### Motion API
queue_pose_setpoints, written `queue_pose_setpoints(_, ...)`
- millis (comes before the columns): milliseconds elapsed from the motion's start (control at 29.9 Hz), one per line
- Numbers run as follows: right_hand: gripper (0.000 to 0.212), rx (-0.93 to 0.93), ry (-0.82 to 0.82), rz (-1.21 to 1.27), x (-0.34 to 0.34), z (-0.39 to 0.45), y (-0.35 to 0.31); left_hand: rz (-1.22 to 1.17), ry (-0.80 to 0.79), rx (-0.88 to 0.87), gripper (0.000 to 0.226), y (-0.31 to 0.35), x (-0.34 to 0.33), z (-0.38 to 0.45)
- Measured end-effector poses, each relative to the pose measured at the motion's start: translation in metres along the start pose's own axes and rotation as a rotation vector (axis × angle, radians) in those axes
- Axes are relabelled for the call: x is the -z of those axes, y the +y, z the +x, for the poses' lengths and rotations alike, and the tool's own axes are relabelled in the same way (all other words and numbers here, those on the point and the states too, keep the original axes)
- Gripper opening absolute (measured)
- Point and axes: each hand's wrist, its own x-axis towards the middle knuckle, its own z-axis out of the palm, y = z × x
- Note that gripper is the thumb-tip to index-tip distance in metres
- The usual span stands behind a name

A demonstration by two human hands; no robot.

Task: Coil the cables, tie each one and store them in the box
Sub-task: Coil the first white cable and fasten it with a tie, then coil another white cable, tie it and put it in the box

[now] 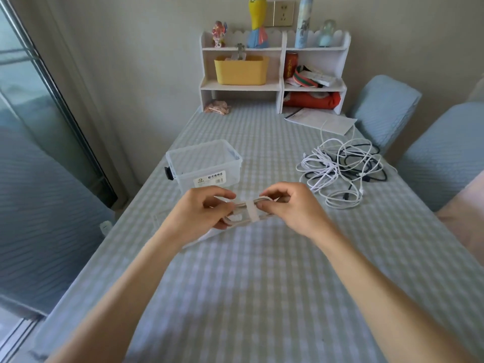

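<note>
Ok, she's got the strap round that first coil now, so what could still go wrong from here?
1. The white strap may not be fastened yet; if the right hand lets go early, the coiled cable could spring open.
2. The cable pile mixes white and dark leads; pulling one may drag the others.
3. The clear box stands close ahead and could get knocked.

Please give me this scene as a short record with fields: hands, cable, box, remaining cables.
left hand: grips one end of the coiled cable
right hand: pinches the white tie wrapped round the coil
clear box: open on the table, behind the hands, no cable visible inside
remaining cables: tangled white and dark heap, right of the box
</note>
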Motion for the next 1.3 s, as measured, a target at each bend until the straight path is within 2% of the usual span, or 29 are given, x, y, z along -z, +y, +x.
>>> queue_pose_setpoints(100,0.013,0.022,0.01,0.053,-0.005,0.013,-0.018,0.115,0.04,-0.09,0.02,0.001,0.011,0.0)
queue_pose_setpoints(234,0.004,0.001,-0.019,0.205,-0.016,0.039,-0.042,0.003,0.364,-0.098,0.02,0.004,0.041,0.01)
queue_pose_setpoints(301,0.009,0.065,0.041,-0.023,-0.022,0.057,-0.043,-0.049,0.469,-0.077,0.021,0.002,0.06,0.022)
queue_pose_setpoints(367,0.023,0.151,0.008,-0.288,-0.031,0.073,-0.046,-0.057,0.486,-0.031,0.022,-0.002,0.076,0.039)
queue_pose_setpoints(501,0.043,0.209,-0.186,-0.627,-0.047,0.096,-0.051,0.075,0.453,0.043,0.019,0.001,0.087,0.08)
queue_pose_setpoints(634,0.048,0.122,-0.248,-0.795,-0.052,0.102,-0.042,0.234,0.404,0.125,0.025,0.008,0.094,0.118)
queue_pose_setpoints(735,0.043,0.136,-0.233,-0.792,-0.054,0.098,-0.034,0.376,0.314,0.207,0.028,0.004,0.093,0.14)
queue_pose_setpoints(835,0.038,0.176,-0.201,-0.762,-0.053,0.1,-0.03,0.479,0.253,0.197,0.026,0.004,0.085,0.159)
queue_pose_setpoints(935,0.039,0.185,-0.197,-0.739,-0.052,0.1,-0.029,0.687,0.201,0.173,0.027,0.004,0.076,0.168)
queue_pose_setpoints(1069,0.041,0.213,-0.187,-0.709,-0.053,0.1,-0.024,1.012,0.038,0.239,0.022,0.007,0.07,0.168)
queue_pose_setpoints(1202,0.043,0.224,-0.181,-0.686,-0.055,0.101,-0.021,1.136,-0.059,0.241,0.004,0.003,0.073,0.178)
queue_pose_setpoints(1302,0.045,0.228,-0.18,-0.662,-0.053,0.101,-0.02,1.205,-0.09,0.213,0.014,0.004,0.07,0.18)
